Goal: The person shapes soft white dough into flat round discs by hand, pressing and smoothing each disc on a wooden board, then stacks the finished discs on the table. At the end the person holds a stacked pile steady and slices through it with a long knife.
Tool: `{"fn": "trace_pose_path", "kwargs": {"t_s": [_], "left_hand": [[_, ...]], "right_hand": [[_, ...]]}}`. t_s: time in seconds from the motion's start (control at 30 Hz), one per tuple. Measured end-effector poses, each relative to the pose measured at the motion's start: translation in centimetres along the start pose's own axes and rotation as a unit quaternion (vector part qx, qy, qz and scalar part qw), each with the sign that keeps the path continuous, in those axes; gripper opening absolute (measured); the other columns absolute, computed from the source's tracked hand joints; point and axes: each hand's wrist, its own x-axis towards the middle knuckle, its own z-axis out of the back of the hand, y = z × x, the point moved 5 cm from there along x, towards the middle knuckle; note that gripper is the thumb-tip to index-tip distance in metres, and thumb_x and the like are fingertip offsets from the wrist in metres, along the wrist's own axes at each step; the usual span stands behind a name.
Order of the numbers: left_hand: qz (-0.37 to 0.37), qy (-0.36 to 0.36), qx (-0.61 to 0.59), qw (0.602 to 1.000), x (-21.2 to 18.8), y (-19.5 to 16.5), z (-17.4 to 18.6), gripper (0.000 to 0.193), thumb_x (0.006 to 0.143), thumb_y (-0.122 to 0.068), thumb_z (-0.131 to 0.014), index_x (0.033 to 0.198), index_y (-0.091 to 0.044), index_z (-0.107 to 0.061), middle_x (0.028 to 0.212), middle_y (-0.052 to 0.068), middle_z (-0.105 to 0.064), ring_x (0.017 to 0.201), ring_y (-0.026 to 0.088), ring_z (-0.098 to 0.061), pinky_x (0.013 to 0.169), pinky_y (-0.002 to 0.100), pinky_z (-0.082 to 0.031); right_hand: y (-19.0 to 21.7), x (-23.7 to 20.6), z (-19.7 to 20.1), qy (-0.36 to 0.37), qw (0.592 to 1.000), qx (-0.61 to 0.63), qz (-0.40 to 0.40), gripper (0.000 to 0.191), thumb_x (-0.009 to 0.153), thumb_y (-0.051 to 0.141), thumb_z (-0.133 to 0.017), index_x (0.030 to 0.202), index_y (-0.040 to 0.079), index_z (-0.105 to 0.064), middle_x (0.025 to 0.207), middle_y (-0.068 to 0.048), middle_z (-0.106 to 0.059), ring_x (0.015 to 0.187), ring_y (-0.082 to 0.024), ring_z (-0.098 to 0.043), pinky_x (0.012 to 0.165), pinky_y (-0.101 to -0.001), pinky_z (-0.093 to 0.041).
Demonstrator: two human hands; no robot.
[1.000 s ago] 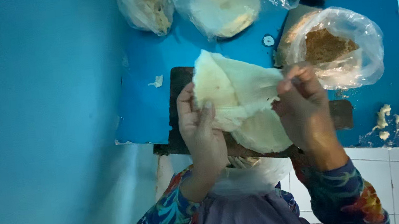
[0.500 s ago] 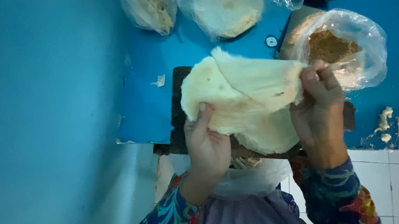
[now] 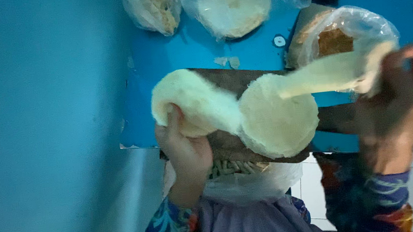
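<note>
On the left I see my left hand (image 3: 185, 149) closed around one thin pale wrapper sheet (image 3: 190, 105), holding it above the dark wooden board (image 3: 230, 146). In the middle, a round stack of wrappers (image 3: 278, 118) lies on this board. To the right, my right hand (image 3: 399, 101), blurred, pinches another wrapper (image 3: 330, 75), stretched from the stack. Behind, on the blue table (image 3: 170, 58), stand plastic bags (image 3: 235, 0) with food.

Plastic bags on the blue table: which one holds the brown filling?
The bag on the right, just above the right hand. Its contents are brown; the other two bags hold pale stuff.
</note>
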Motion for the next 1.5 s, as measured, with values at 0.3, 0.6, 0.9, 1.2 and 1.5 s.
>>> {"fn": "trace_pose_path", "kwargs": {"t_s": [0.3, 0.6, 0.9, 1.2, 1.5], "left_hand": [[-0.335, 0.140, 0.610, 0.704, 0.1, -3.3, -4.5, 0.080, 0.098, -0.023, -0.073, 0.158, 0.002, -0.024, 0.159, 0.029, -0.029, 0.149, 0.041, -0.029, 0.122, 0.051, -0.031], [0.139, 0.414, 0.425, 0.793, -1.1, 1.6, -10.8, 0.034, 0.095, -0.031, -0.078, 0.115, -0.004, -0.073, 0.104, 0.008, -0.074, 0.099, 0.022, -0.071, 0.091, 0.033, -0.055], [-0.337, 0.408, 0.603, 0.597, -1.4, 0.2, -12.3, 0.012, 0.099, -0.016, -0.072, 0.111, -0.016, -0.075, 0.102, 0.001, -0.070, 0.107, 0.019, -0.067, 0.122, 0.063, -0.029], [-0.342, 0.420, 0.664, 0.516, -5.0, 3.0, -5.7, 0.019, 0.090, -0.012, -0.074, 0.108, -0.018, -0.073, 0.108, -0.004, -0.064, 0.123, 0.018, -0.061, 0.119, 0.076, -0.013], [-0.360, 0.425, 0.688, 0.465, -6.3, 2.8, -4.0, 0.014, 0.099, -0.019, -0.075, 0.112, -0.019, -0.073, 0.111, -0.005, -0.065, 0.126, 0.015, -0.059, 0.124, 0.073, -0.007]], "right_hand": [[6.9, 1.5, -3.9, 0.186, 0.895, -0.399, 0.073, 0.013, 0.115, -0.002, -0.053, 0.126, 0.005, -0.053, 0.102, -0.007, -0.063, 0.094, -0.015, -0.070, 0.082, -0.0302, -0.062], [4.9, 1.2, -6.9, 0.290, 0.830, -0.476, -0.015, 0.019, 0.096, -0.004, -0.063, 0.114, 0.000, -0.061, 0.095, -0.014, -0.074, 0.082, -0.020, -0.074, 0.065, -0.0328, -0.059], [5.4, -0.2, -6.2, 0.270, 0.902, -0.333, 0.049, 0.033, 0.083, -0.009, -0.063, 0.114, 0.004, -0.060, 0.114, -0.011, -0.068, 0.112, -0.022, -0.070, 0.098, -0.0362, -0.060], [0.1, -5.2, -4.7, 0.263, 0.832, -0.489, 0.009, 0.019, 0.087, -0.001, -0.071, 0.102, 0.010, -0.070, 0.105, -0.002, -0.078, 0.104, -0.020, -0.071, 0.090, -0.0367, -0.055], [-0.9, -7.3, -4.9, 0.315, 0.776, -0.542, 0.075, 0.030, 0.079, 0.001, -0.074, 0.106, 0.014, -0.072, 0.110, 0.001, -0.075, 0.109, -0.024, -0.068, 0.096, -0.0399, -0.049]]}}
